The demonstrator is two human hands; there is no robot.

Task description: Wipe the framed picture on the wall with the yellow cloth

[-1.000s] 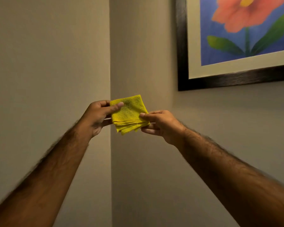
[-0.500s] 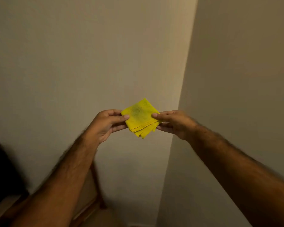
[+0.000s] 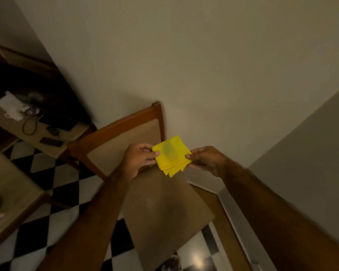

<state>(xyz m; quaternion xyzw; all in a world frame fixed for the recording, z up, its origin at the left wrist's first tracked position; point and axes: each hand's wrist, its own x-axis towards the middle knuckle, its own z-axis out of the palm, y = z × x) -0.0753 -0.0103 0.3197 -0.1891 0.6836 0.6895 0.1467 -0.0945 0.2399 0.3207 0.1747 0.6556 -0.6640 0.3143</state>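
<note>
Above the chair seat [image 3: 164,212], the left hand [image 3: 140,159] pinches the left edge of the folded yellow cloth [image 3: 170,155], thumb on top, and the right hand [image 3: 207,159] pinches its right corner; soft, light and limp, it likely handles best gripped across the fold, layers together; the framed picture is out of view

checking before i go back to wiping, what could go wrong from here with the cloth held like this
1. The cloth shows a dark smudge on its upper face; wiping with that side may smear dirt on the picture, which is out of view now.
2. The left hand and right hand pinch only its edges, and the folded layers hang loose below, so it could unfold or slip.
3. A chair stands right below, easy to bump.
</note>
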